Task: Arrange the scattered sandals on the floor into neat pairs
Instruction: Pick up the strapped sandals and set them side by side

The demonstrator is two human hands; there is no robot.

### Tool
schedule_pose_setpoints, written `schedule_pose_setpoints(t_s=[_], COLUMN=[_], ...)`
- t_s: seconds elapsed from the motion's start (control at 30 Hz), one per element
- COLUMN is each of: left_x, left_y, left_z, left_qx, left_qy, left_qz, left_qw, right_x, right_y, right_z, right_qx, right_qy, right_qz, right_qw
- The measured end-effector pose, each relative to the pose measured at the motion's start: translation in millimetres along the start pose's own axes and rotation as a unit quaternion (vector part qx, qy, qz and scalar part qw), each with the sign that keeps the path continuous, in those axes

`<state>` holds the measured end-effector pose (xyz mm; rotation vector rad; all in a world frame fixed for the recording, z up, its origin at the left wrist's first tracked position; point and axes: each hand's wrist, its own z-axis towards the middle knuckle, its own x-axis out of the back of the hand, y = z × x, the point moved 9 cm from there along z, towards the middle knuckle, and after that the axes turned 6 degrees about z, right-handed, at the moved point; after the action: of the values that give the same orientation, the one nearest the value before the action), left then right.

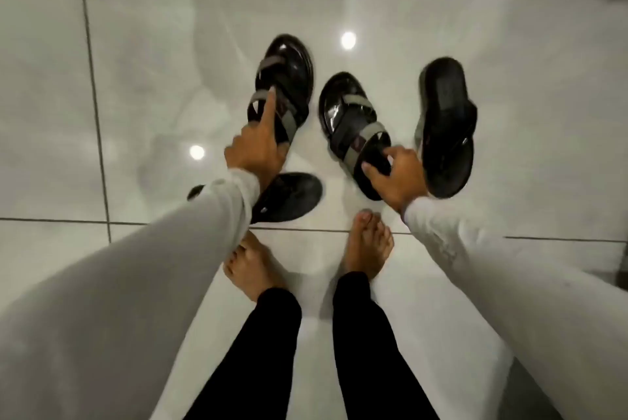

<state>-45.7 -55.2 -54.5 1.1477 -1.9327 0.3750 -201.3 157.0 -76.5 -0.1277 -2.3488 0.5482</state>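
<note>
Two black sandals with grey straps lie side by side on the white tiled floor. My left hand (258, 144) grips the heel end of the left strapped sandal (283, 79), forefinger stretched along its strap. My right hand (396, 178) holds the heel of the right strapped sandal (350, 117). Two plain black flip-flops lie apart: one flip-flop (445, 127) stands lengthwise at the right, just beside my right hand. The other flip-flop (289, 197) lies crosswise under my left wrist, partly hidden by the sleeve.
My two bare feet (368, 243) stand on the glossy tiles just behind the sandals, with black trouser legs below. Dark grout lines (91, 79) cross the floor at left and in front of my toes. Ceiling lights reflect off the tiles.
</note>
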Motion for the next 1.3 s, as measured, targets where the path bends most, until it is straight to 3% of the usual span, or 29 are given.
schedule_pose_setpoints(t_s=[0.13,0.27,0.37,0.67,0.8,0.97,1.17,1.3], left_x=[2,7,21,58,61,45,29,49], left_y=[3,6,10,-36,-32,20,-1,-69], left_z=[59,90,97,54,64,116,129,125], left_qx=[-0.006,-0.018,-0.012,0.007,-0.086,-0.183,-0.149,-0.042], left_qy=[0.028,0.028,0.044,0.012,0.022,0.004,-0.039,0.004], left_qz=[0.111,0.155,0.134,0.067,0.08,0.146,0.13,0.029], left_qw=[0.993,0.987,0.99,0.998,0.993,0.972,0.979,0.999], right_x=[-31,-37,-23,45,38,23,12,-2], right_y=[2,3,-2,-59,-77,-79,-89,-113], right_z=[37,55,55,15,7,23,34,40], right_qx=[-0.115,-0.128,-0.089,-0.016,0.028,0.103,0.17,0.197], right_qy=[0.008,0.036,0.055,0.055,0.034,0.056,0.047,0.033], right_qz=[0.153,0.165,0.15,-0.011,-0.125,-0.239,-0.254,-0.254], right_qw=[0.981,0.977,0.983,0.998,0.991,0.964,0.951,0.946])
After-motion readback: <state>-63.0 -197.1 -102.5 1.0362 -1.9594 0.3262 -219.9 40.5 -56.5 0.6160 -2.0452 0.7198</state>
